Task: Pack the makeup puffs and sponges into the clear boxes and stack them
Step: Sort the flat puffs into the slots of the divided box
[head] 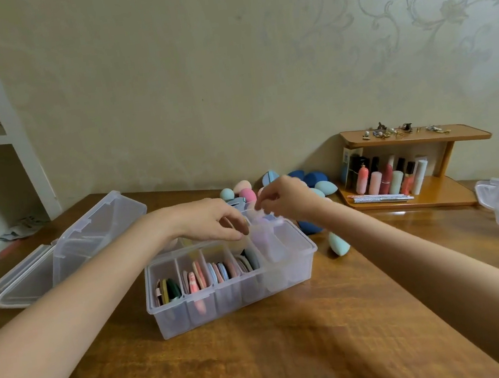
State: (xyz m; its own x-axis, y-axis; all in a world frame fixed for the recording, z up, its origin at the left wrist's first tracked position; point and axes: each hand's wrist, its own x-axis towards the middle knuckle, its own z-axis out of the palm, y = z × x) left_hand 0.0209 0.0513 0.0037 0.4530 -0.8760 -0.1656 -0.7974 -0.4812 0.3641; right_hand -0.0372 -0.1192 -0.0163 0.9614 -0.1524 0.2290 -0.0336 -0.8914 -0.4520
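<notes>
An open clear box (57, 247) lies at the bench's (266, 362) left. The left hand (210, 218) hovers over the divided box (233, 287) of puffs (195, 279), fingers curled, seemingly empty. The right hand (284, 196) pinches something pale and blurred. Sponges (325, 187) lie behind, beside a wooden rack (415, 165).

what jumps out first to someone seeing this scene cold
Two bare hands meet over a clear divided box at the table's centre: the left hand and right hand pinch something pale above its right end. Flat puffs stand in its left compartments, and egg-shaped sponges lie loose behind it.
</notes>
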